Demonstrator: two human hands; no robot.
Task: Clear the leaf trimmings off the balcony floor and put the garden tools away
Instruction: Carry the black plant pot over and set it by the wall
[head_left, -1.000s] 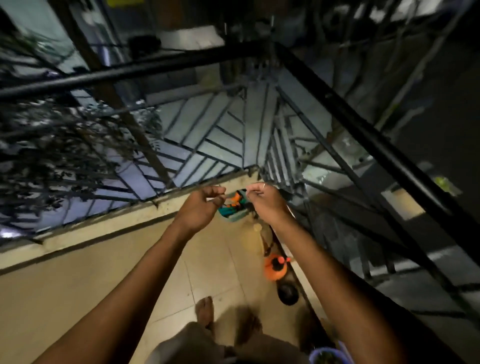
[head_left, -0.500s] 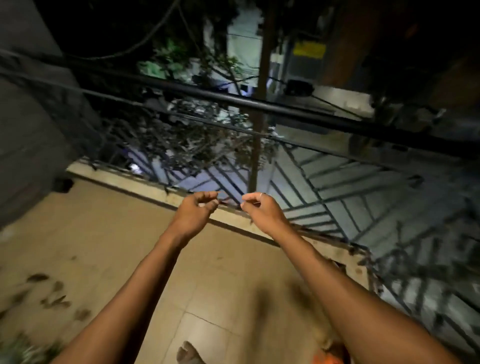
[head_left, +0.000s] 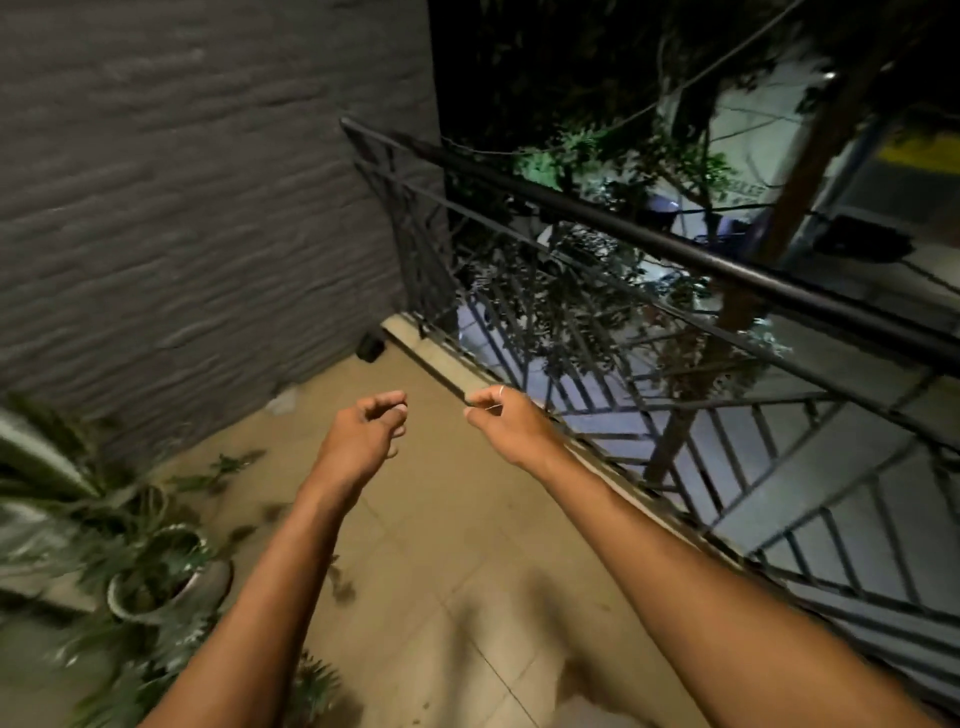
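Observation:
Dark leaf trimmings (head_left: 221, 470) lie scattered on the tan balcony floor (head_left: 447, 545) at the left, with a few more leaf trimmings by my left forearm (head_left: 340, 577). My left hand (head_left: 363, 434) hovers above the floor, its fingers loosely curled and apart, holding nothing. My right hand (head_left: 506, 421) is level with it, close to the railing, fingers curled in with the thumb against the forefinger; I see nothing in it. No garden tool shows in this view.
A black metal railing (head_left: 649, 244) runs along the right side over a low kerb. A grey textured wall (head_left: 182, 208) closes the far left. Potted plants (head_left: 166, 571) crowd the lower left. A small dark object (head_left: 370, 347) sits in the far corner.
My view has swung left, away from the railing corner with the teal and orange tools, to the wall end. Both hands stayed raised; the left hand's fingers have loosened.

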